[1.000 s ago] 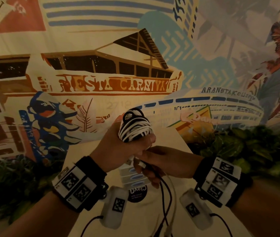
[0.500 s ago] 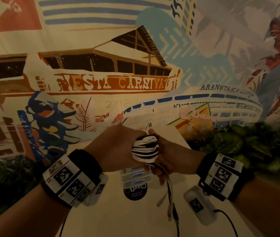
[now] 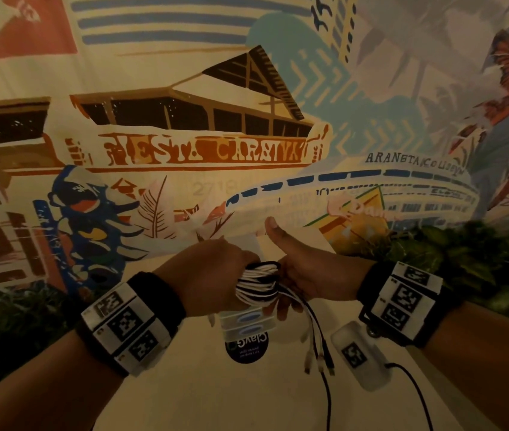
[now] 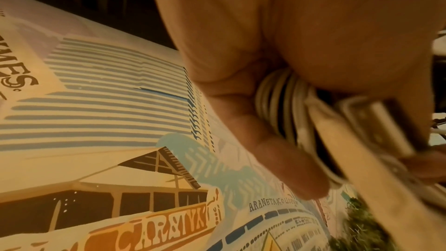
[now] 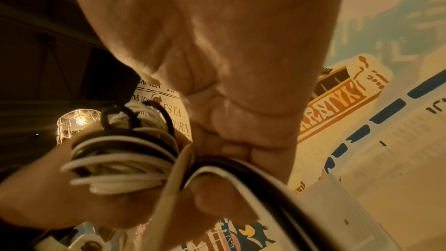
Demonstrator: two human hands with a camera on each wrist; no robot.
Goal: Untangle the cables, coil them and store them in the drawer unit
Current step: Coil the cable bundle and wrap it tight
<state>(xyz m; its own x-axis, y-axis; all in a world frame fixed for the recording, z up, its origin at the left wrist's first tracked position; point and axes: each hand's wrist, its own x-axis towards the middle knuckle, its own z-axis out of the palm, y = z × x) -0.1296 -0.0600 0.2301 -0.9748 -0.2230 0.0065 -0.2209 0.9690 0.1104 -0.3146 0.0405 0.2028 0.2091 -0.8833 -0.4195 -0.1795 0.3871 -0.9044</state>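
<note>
Both hands (image 3: 212,275) (image 3: 309,275) grip coiled cables (image 3: 257,283) above drawer unit (image 3: 248,325).

My left hand (image 3: 206,275) covers the far side of the cable coil (image 3: 257,284), my right hand's (image 3: 309,275) fingers curl out of sight behind it, the drawer unit (image 3: 248,325) is mostly hidden below, & the plug ends (image 3: 318,363) are too blurry to ID.

The painted wall mural (image 3: 184,126) carries orange block lettering on a long banner (image 3: 206,150), only partly legible, and dark capitals reading "ARANETA COLISEUM" (image 3: 413,161) over a white domed building. Faint numerals "2718" (image 3: 214,188) sit between them. A round black sticker (image 3: 248,348) on the white table (image 3: 215,399) reads "ClayG", upside down.
</note>
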